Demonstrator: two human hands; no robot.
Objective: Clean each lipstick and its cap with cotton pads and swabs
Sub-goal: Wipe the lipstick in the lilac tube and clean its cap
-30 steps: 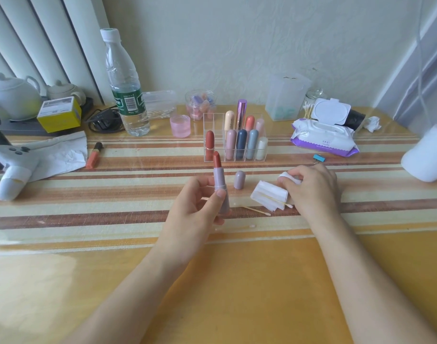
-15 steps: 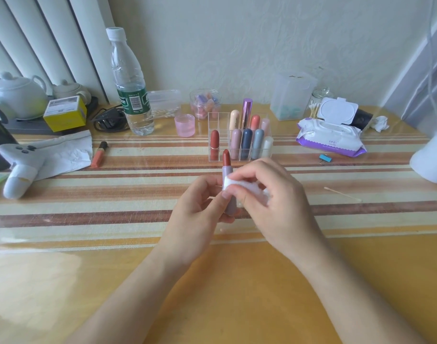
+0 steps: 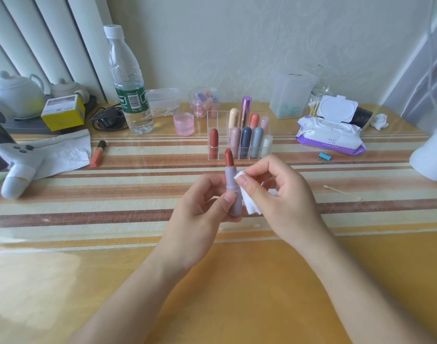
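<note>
Left hand [image 3: 200, 207] gripped the uncapped lipstick [image 3: 232, 184] upright, fingers curled round its tube. Right hand [image 3: 279, 192] pinched a cotton pad [image 3: 248, 202] against the tube's side.

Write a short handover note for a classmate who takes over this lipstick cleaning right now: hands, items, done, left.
Left hand grips the uncapped lipstick upright above the table. Right hand pinches a cotton pad against the tube's side. Its cap is out of view. A cotton swab lies on the table to the right. Capped lipsticks stand in the clear rack behind.
Done: cap off, pad on the tube.
Left: finish this wipe, clean the cap, then the rack's lipsticks.
</note>
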